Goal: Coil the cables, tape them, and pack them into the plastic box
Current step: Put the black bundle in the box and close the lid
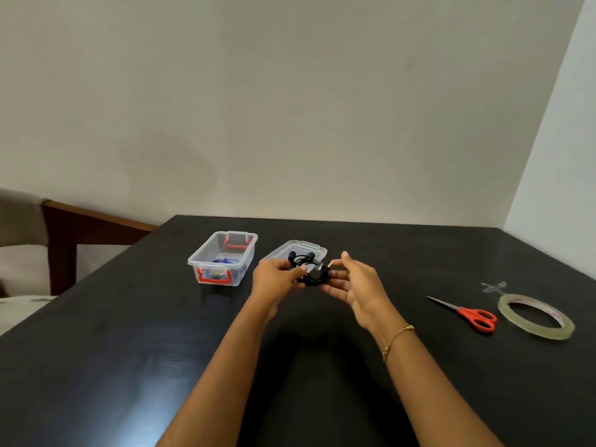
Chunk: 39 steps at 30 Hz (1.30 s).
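Hands number two, both raised over the dark tabletop (129, 333): the left hand (274, 279) is closed around a coiled black cable (311, 272), thumb on top, while the right hand (354, 282) pinches a short strip of clear tape (324, 264) against the coil, its other fingers spread loosely beneath. A thin gold bracelet (395, 340) circles the right wrist. One clear plastic box (222, 258) with two red latches stands open to the left of the hands, and one blue cable (224, 261) lies coiled inside it. One clear lid (303, 248) rests flat just beside the box, behind the held coil. Off to the right lie one pair of red-handled scissors (467, 312), one roll of clear tape (537, 317) lying flat, and one spare cut piece of tape (493, 287) stuck on the tabletop just beyond the roll. Faint pink print shows on the roll's inner core, too small to read; no other writing can be made out. One wooden chair (64, 227) stands at the far left.
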Motion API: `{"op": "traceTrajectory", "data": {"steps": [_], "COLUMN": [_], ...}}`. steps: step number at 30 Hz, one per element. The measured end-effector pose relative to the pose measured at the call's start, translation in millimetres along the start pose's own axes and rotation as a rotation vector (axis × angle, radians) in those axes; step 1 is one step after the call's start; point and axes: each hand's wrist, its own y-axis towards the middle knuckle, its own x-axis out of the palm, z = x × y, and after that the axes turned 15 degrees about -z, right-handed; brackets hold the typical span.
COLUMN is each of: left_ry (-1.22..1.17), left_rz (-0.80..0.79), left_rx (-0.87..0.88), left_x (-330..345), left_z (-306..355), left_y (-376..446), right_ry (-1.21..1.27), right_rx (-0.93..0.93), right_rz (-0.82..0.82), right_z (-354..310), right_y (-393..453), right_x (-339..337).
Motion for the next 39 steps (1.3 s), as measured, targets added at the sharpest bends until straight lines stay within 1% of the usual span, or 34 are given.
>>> {"op": "traceTrajectory", "data": {"steps": [3,7,9,12,15,17,20,23,26,29,32,34,36,37,39], "left_ry": [-0.043,0.022,0.130,0.331,0.550,0.735,0.990,1.126,1.194,1.218,1.294,1.367,1.400,1.422,1.478], "left_rz": [0.113,0.183,0.215,0.268,0.303,0.296,0.209,0.123,0.039,-0.022,-0.106,-0.112,-0.078,-0.048,0.029], "left_rx": [-0.003,-0.038,-0.077,-0.157,-0.254,-0.307,-0.357,-0.385,-0.449,-0.530,-0.583,-0.552,-0.549,-0.515,-0.365], "left_x": [-29,-73,-97,-134,-155,-161,-160,-158,-155,-151,-148,-145,-141,-138,-131], "left_z": [3,5,8,9,6,2,-4,-9,-11,-5,-1,-2,-1,0,5], "left_y": [6,25,37,64,88,99,110,122,129,134,132,130,122,119,114], "right_ry": [-0.038,-0.209,-0.320,-0.584,-0.828,-0.966,-1.219,-1.428,-1.556,-1.634,-1.600,-1.531,-1.450,-1.422,-1.405], "right_rx": [-0.050,-0.102,-0.106,-0.136,-0.135,-0.102,-0.033,-0.010,-0.031,-0.024,-0.042,-0.118,-0.184,-0.203,-0.207], "right_rz": [-0.034,0.012,0.020,0.029,0.025,0.033,0.040,0.017,0.016,-0.051,-0.124,-0.118,-0.061,-0.024,0.047], "right_z": [4,13,18,21,25,30,35,38,38,36,36,38,40,40,40], "right_y": [18,55,81,118,151,170,187,199,205,207,208,206,198,194,184], "right_x": [35,75,93,114,127,131,133,136,137,139,133,125,116,111,100]}}
